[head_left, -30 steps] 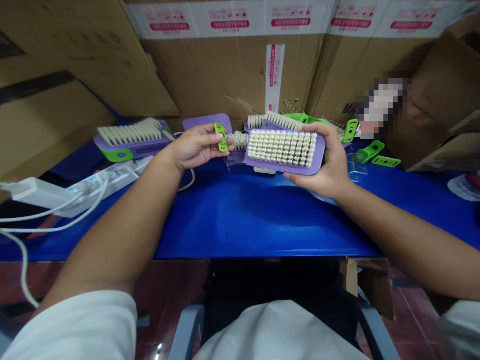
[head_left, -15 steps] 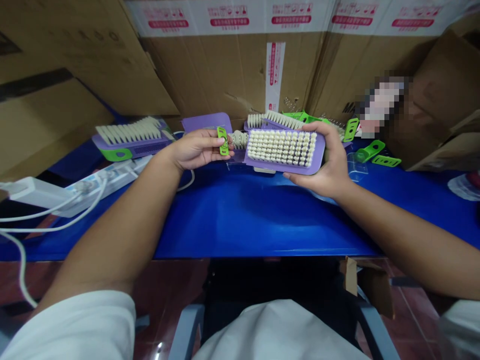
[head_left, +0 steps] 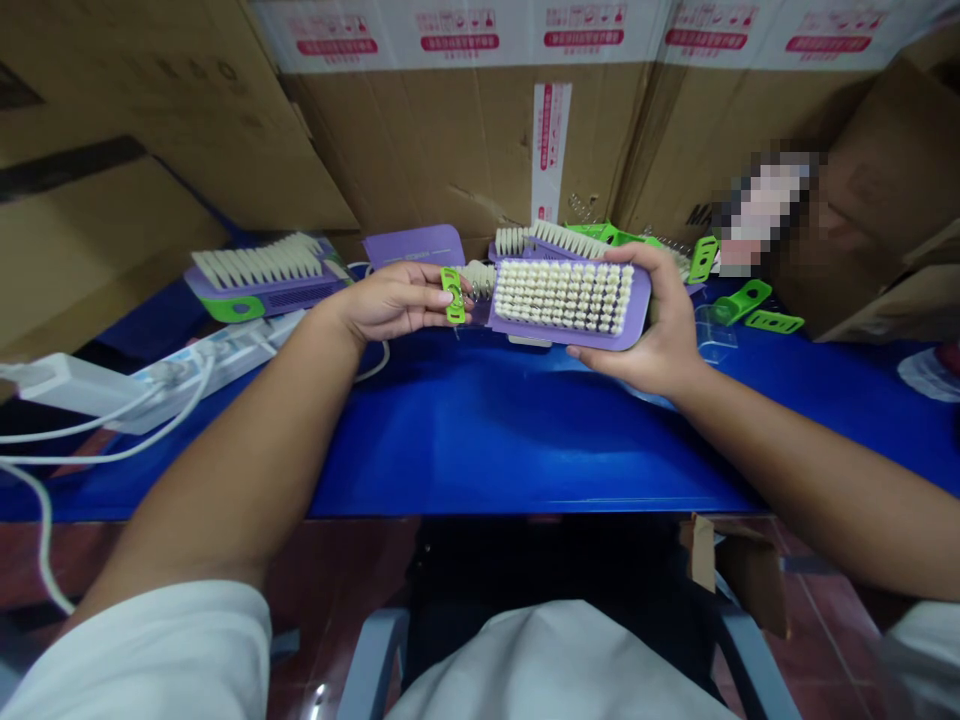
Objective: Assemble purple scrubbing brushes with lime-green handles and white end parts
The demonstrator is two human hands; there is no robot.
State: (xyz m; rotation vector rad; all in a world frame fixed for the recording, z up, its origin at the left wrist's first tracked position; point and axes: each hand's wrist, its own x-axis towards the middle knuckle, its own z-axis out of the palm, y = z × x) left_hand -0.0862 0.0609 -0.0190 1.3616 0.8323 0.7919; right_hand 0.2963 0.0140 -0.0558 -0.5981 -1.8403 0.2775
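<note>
My left hand [head_left: 391, 305] pinches a small green plastic clip [head_left: 453, 295] between thumb and fingertips. My right hand [head_left: 645, 320] grips a lilac scrubbing brush [head_left: 562, 297] by its edge, with the cream bristles facing up. The clip is held just left of the brush's end, and a short coiled metal part [head_left: 478, 281] shows between them. Behind the hands lies a second bristled brush [head_left: 547, 240], partly hidden by the first. Further left rests a lilac-and-green brush [head_left: 262, 277].
The blue table [head_left: 525, 450] carries a white power strip [head_left: 214, 362] with cables and a charger at left. Green plastic pieces [head_left: 739, 302] and a clear plastic holder [head_left: 712, 327] lie at right. A lilac card [head_left: 415, 246] stands behind. Cardboard boxes form the back.
My left hand has turned the green clip more upright and moved slightly right, closer to the brush. The brush in my right hand has barely moved.
</note>
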